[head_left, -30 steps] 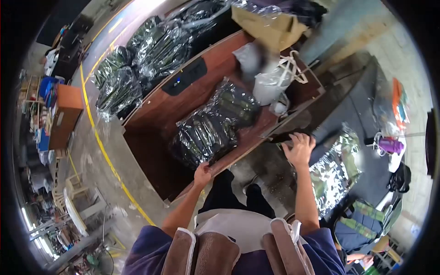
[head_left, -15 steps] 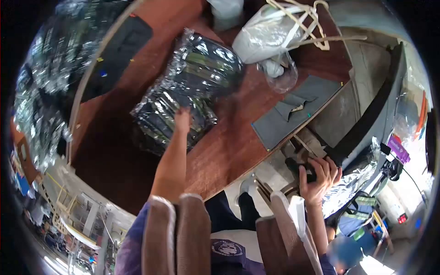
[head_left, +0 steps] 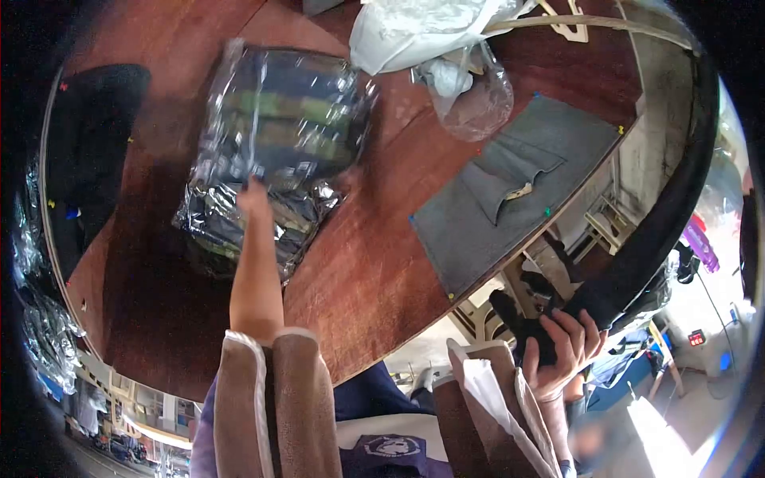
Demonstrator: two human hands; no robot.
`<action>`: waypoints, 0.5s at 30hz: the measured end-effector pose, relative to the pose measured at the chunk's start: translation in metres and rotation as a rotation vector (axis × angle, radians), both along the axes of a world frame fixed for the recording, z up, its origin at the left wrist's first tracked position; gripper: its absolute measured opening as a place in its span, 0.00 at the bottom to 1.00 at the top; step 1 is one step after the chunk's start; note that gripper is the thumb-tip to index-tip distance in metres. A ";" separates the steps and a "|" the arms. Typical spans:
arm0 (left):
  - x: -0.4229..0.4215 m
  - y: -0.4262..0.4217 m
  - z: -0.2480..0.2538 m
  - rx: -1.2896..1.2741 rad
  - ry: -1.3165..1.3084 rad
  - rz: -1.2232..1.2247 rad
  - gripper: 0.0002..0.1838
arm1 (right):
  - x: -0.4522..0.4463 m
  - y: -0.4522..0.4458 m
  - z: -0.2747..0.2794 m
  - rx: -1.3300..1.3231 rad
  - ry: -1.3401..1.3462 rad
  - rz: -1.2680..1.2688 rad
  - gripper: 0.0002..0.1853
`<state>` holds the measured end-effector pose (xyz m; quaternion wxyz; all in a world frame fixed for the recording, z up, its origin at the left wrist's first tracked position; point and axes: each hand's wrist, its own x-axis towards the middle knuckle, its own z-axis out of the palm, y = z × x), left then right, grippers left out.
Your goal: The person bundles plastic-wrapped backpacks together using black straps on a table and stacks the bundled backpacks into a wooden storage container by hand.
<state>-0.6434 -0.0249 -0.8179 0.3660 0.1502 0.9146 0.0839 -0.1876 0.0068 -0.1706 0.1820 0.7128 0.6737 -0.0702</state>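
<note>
On the reddish-brown table [head_left: 351, 271] lie clear-plastic packages of folded dark and green-striped cloth, an upper package [head_left: 295, 119] overlapping a lower package [head_left: 299, 227]. My left hand [head_left: 255, 199] reaches to where the two meet. Its fingers are blurred but look closed on the upper package's plastic. Off the table's right edge, my right hand [head_left: 564, 350] curls over a black, soft-looking piece [head_left: 539, 342], thumb on the near side. What lies under its palm is hidden.
A grey cloth panel [head_left: 462, 231] with coloured pins lies along the right table edge. A dark panel [head_left: 100, 151] is at the left. White plastic bags [head_left: 422, 32] sit at the back. A long black curved band [head_left: 669, 239] runs down the right side.
The upper package has turned more upright and shifted left, my left hand moving with it. My right hand's fingers have come down over the black piece. The whole view has shifted too.
</note>
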 end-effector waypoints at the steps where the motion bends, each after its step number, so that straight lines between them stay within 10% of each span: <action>1: -0.022 -0.034 0.016 -0.271 0.207 -0.074 0.36 | -0.001 0.000 -0.001 0.025 -0.002 0.003 0.16; 3: -0.062 -0.126 0.029 -0.161 0.425 0.026 0.41 | 0.000 -0.001 0.000 0.029 -0.001 -0.004 0.16; 5: -0.096 -0.169 0.054 0.166 -0.597 0.685 0.31 | 0.001 -0.001 -0.001 0.035 0.006 -0.009 0.16; 15: -0.069 -0.154 0.054 0.007 -0.435 0.550 0.37 | 0.002 -0.004 0.004 0.070 0.050 -0.006 0.15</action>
